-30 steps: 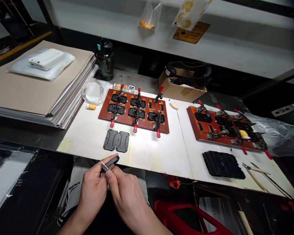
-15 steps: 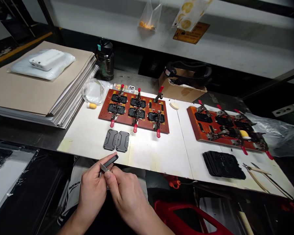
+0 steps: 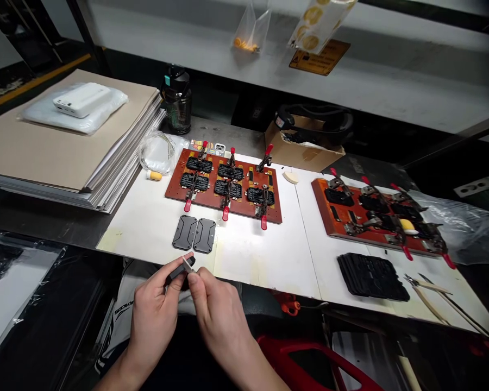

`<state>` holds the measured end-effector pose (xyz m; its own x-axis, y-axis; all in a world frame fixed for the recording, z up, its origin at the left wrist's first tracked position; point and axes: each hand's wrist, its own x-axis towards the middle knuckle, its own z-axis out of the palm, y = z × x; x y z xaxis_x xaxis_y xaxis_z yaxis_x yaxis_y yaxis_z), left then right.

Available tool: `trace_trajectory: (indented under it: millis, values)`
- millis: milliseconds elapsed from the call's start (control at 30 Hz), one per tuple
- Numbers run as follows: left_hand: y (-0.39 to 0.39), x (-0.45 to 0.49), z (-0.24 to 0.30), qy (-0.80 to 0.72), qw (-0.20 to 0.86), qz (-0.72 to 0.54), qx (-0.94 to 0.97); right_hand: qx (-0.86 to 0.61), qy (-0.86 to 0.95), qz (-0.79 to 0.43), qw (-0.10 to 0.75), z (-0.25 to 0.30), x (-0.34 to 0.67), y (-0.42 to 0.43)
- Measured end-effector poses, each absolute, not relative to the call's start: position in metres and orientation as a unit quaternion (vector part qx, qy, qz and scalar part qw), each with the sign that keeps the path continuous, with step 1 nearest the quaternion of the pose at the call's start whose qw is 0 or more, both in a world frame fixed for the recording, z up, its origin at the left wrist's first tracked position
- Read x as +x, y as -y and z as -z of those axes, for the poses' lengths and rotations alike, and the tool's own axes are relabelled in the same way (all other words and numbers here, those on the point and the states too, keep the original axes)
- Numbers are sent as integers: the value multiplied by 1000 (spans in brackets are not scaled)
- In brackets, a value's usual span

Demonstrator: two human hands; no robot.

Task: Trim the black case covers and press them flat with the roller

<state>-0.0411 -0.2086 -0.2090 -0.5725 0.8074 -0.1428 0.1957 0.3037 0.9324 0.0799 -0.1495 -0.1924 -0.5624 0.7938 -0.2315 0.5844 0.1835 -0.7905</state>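
My left hand [image 3: 154, 314] is closed round a small dark plate [image 3: 177, 270], held edge-on just below the table's front edge. My right hand [image 3: 218, 314] pinches a thin metal blade [image 3: 188, 265] against that plate's end. Two flat dark plates [image 3: 194, 234] lie side by side on the white sheet [image 3: 252, 255] just beyond my hands. Behind them sits a red-brown clamp fixture [image 3: 225, 184] with red-handled toggle clamps and several dark parts in it.
A second clamp fixture [image 3: 377, 214] lies to the right, with a stack of dark plates [image 3: 370, 276] and tweezers [image 3: 427, 285] in front of it. Cardboard sheets [image 3: 65, 146] are piled at left, with a dark bottle [image 3: 177, 103] and a cardboard box [image 3: 305, 149] behind. A red stool [image 3: 309, 358] stands below.
My right hand has shifted slightly up and right, carrying the blade to the plate's upper end. The plate has tilted a little in my left hand.
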Motion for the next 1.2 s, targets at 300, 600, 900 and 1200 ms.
trace_trajectory:
  millis: [300, 600, 900, 1200]
  values:
    - [209, -40, 212, -726, 331, -488, 354, -400, 783, -465, 99, 188, 78, 154]
    - [208, -39, 210, -739, 310, -481, 356, -429, 773, -455, 109, 191, 80, 151]
    - [206, -38, 216, -717, 259, -504, 405, -478, 701, -480, 223, 202, 91, 136]
    - [209, -36, 235, -681, 208, -508, 484, -429, 588, -631, 267, 212, 78, 138]
